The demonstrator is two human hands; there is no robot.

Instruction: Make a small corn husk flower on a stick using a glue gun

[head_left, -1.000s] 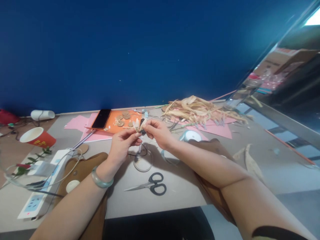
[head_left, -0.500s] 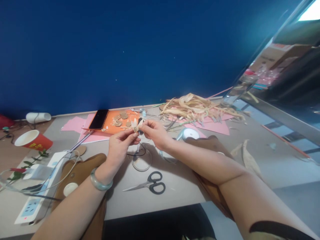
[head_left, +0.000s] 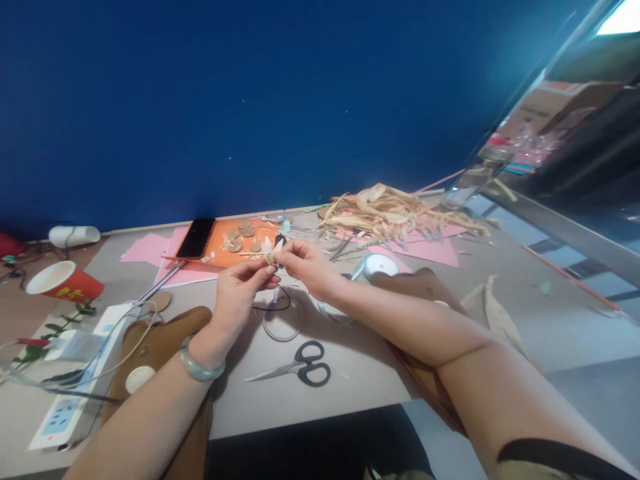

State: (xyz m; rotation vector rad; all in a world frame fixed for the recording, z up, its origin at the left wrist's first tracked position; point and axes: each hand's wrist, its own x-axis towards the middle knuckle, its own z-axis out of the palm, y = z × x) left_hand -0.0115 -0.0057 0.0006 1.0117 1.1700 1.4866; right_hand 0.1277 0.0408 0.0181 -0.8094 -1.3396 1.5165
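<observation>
Fingertips of my left hand [head_left: 241, 288] pinch the base of a small pale petal-shaped husk piece [head_left: 268, 251]. My right hand [head_left: 311, 268] is closed at the piece's right side, thumb and forefinger pressed on one of its pale tips. Its lower part is hidden by the fingers. Below the hands a loop of clear tubing or cord [head_left: 283, 339] lies on the table. Closer to me rest black-handled scissors [head_left: 303, 365], blades pointing left. A heap of dried husk strips [head_left: 383, 208] spreads behind my right hand.
An orange sheet [head_left: 220, 250] bears round brown discs and a black phone [head_left: 197, 238]. At left are a tilted red paper cup [head_left: 70, 283] and a white power strip [head_left: 65, 413] with cables. A white ribbon roll [head_left: 379, 265] lies right of centre. A blue partition [head_left: 250, 113] stands behind.
The right fingers have shifted slightly at the husk piece, whose pale tips now sit closer together. Both hands stay in nearly the same place, and the view has moved a little.
</observation>
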